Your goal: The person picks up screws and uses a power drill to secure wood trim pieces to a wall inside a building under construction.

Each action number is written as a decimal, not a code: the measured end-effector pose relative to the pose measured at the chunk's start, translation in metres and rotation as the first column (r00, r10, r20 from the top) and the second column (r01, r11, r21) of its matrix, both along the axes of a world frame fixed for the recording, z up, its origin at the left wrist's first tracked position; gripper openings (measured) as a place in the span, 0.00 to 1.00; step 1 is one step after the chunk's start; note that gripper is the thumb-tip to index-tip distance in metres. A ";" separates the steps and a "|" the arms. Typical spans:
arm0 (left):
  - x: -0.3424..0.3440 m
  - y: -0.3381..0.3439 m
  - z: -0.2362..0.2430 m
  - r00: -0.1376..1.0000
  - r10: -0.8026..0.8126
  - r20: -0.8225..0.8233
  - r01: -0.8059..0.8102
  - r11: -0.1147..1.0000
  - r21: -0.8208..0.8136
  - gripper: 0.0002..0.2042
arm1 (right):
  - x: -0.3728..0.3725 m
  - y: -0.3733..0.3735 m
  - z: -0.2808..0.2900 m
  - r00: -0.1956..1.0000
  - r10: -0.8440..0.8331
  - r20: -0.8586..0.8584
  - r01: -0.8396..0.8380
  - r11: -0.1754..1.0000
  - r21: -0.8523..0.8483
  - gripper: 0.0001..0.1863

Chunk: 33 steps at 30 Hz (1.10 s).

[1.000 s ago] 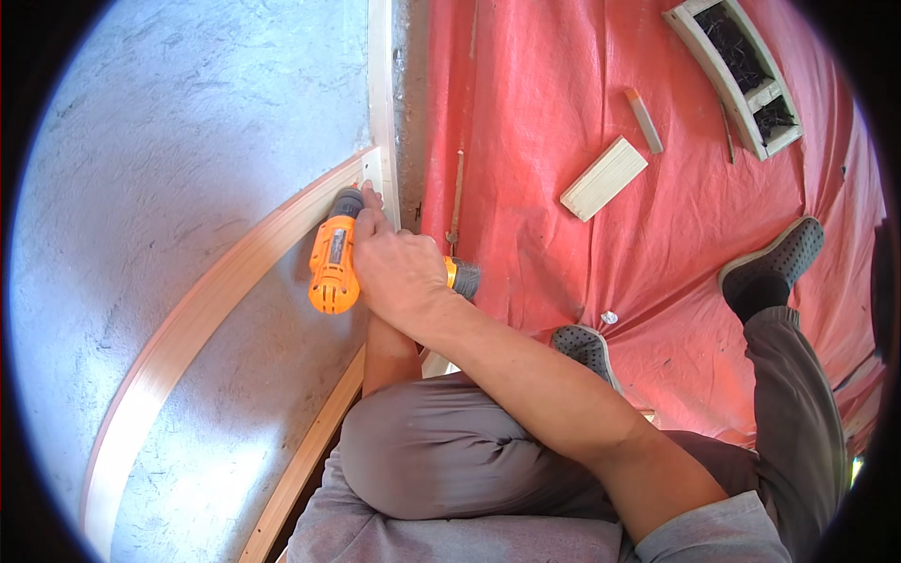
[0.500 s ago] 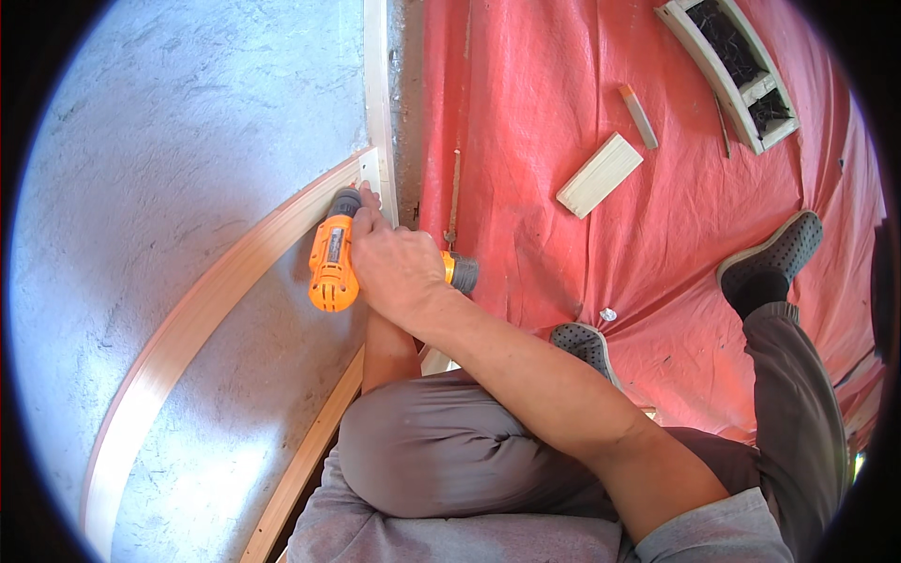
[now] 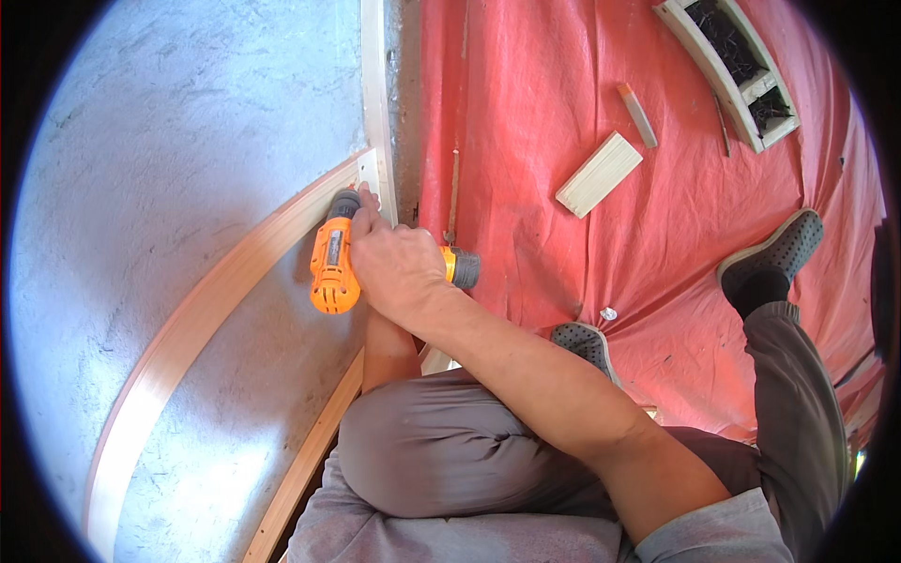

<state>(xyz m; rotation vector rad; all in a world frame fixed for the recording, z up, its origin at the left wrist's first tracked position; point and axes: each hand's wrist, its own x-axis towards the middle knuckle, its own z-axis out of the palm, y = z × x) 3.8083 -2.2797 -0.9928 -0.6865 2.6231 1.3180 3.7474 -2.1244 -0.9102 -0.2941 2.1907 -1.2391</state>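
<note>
An orange-and-black cordless drill (image 3: 335,266) is gripped by my right hand (image 3: 399,258), its chuck pointing at the wall end of a curved-looking wooden strip (image 3: 202,310). The dark battery end of the drill shows right of my wrist. The chuck sits close to the joint where this strip meets an upright wooden strip (image 3: 375,84). My left forearm passes beneath the right one. Of my left hand (image 3: 370,195) only fingertips show, beside the chuck against the wood; the rest is hidden behind the right hand and drill.
A red sheet (image 3: 526,94) covers the floor, with a wooden block (image 3: 599,174), a thin stick with an orange end (image 3: 638,115) and a wooden tray (image 3: 758,89) of dark nails or screws on it. A rough blue-grey wall (image 3: 188,141) fills the left. Another wooden strip (image 3: 305,460) runs beside my knee.
Almost nothing differs. The drill stays at the same joint in my right hand, with only a very slight shift of the view.
</note>
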 end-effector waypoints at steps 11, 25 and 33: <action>-0.001 0.004 0.003 1.000 0.008 -0.026 -0.008 1.000 -0.009 0.11 | -0.004 0.009 -0.004 0.996 0.082 -0.048 -0.084 0.996 -0.044 0.31; 0.004 0.004 -0.004 0.998 0.023 -0.059 -0.024 1.000 -0.009 0.11 | 0.000 0.018 -0.003 0.990 0.072 -0.123 -0.080 0.995 -0.063 0.35; 0.006 -0.002 -0.001 0.997 0.041 -0.070 -0.042 0.999 -0.019 0.11 | -0.006 0.019 -0.001 0.991 0.116 -0.071 -0.122 0.988 -0.091 0.35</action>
